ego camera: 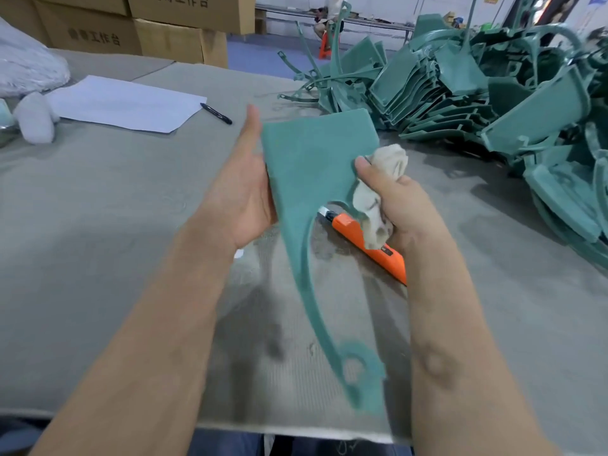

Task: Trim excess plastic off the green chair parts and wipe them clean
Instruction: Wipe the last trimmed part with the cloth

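My left hand (245, 192) holds the green chair part (312, 159); my right hand (394, 202) squeezes a rag (388, 159) against it. An orange knife (348, 230) lies under that hand, a green pile (477, 93) beyond.

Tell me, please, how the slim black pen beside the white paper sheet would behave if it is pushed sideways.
The slim black pen looks round-bodied, so it would probably roll, though the rough grey table cover may slow it. It seems small, light and stiff, so two fingers could likely lift it.
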Demonstrator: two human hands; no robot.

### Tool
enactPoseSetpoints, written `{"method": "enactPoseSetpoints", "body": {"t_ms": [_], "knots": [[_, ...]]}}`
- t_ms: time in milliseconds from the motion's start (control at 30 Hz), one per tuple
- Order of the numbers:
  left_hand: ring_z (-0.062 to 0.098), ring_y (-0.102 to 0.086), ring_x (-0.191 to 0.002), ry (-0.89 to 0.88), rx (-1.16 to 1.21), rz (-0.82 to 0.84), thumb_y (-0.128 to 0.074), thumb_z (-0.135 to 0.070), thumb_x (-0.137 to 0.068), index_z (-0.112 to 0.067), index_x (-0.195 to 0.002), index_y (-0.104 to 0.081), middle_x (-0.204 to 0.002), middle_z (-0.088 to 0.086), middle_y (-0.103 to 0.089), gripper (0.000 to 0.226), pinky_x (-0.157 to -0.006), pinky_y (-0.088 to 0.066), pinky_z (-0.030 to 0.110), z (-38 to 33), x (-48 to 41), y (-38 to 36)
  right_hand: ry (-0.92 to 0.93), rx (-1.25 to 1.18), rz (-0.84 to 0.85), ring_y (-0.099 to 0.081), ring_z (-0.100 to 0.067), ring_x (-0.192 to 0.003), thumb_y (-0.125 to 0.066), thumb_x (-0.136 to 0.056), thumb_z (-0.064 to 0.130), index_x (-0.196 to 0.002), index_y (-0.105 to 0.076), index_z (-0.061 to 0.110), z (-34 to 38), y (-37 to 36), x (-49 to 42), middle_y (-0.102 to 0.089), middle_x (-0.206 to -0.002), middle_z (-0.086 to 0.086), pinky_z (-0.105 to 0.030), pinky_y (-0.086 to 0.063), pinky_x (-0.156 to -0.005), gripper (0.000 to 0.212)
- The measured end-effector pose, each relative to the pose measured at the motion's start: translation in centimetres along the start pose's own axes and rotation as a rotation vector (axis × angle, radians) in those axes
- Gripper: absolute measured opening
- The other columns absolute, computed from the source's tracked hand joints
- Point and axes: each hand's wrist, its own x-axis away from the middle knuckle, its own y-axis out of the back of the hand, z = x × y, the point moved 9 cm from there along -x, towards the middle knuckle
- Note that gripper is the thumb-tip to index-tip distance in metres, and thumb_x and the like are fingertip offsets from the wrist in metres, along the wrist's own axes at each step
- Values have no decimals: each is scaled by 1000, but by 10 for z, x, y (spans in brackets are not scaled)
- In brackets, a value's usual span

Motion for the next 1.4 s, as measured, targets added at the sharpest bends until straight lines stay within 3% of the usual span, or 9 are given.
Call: {"method": "enactPoseSetpoints", "body": {"t_ms": [133,300,633,733,833,900,1067,1200,1400], "knots": [[23,-70,-91,-97,-89,-362,-56,-16,-96,-5,-126,-58,-121,15,-66,32,-73,-59,32,9,-5,22,52,-111,-49,-71,-22,-90,-62,-94,18,-106,-62,3,1,-15,1,-73,-97,-9,-35,-59,-79,19],[28,-69,-100,-304,-95,-591,-60,-11,-94,-2,-117,-60,-112,14,-69,25,-92,-54,47,-12,6,44,68,-146,109,-68,-8,-64,-55,-97,11,-90,-56,11,1,-48,8,-70,-65,7,-26,-59,-64,8],[20,-68,-101,-444,-449,-563,-63,-11,-92,-4,-117,-59,-111,8,-69,26,-93,-53,42,-35,17,21,140,434,-165,-64,-27,-95,-43,-99,47,-85,-64,14,2,-26,2,-69,-90,-8,-41,-51,-89,41],[20,-68,-101,-440,-432,-573,-62,-11,-93,-4,-118,-59,-111,7,-69,27,-93,-53,41,-37,17,25,88,246,-285,-64,-27,-93,-34,-98,57,-87,-59,17,0,-9,4,-68,-87,-7,-37,-51,-85,49],[20,-68,-99,-492,-415,-672,-62,-11,-93,-3,-117,-59,-109,8,-69,26,-93,-53,41,-41,23,35,-77,-236,-38,-67,-33,-95,-22,-92,71,-123,-61,10,-11,-29,0,-73,-103,-13,-46,-53,-88,79],[18,-68,-99,-539,-443,-722,-61,-13,-93,-4,-115,-59,-107,6,-69,24,-93,-53,40,-44,27,36,-82,-372,117,-68,-27,-89,-25,-98,60,-114,-62,10,-11,-51,1,-73,-97,-11,-42,-53,-85,64],[16,-66,-100,-595,-533,-697,-61,-14,-92,-9,-111,-58,-108,3,-69,20,-93,-52,39,-46,28,25,143,251,-39,-68,-20,-87,-51,-99,21,-108,-56,14,-8,-48,-2,-68,-107,-11,-31,-56,-74,12],[9,-65,-97,-626,-577,-625,-61,-13,-92,-15,-108,-55,-102,-7,-66,17,-89,-51,25,-42,26,8,160,198,-190,-60,-24,-116,-47,-101,32,-116,-64,10,-4,-32,-1,-67,-120,-10,-40,-46,-102,32],[11,-66,-97,-583,-522,-635,-62,-16,-92,-15,-106,-57,-102,-4,-68,15,-90,-53,31,-38,24,12,-9,-167,-183,-69,-16,-68,-56,-96,35,-94,-65,20,-16,-19,-1,-72,-79,0,-30,-56,-58,17]]}}
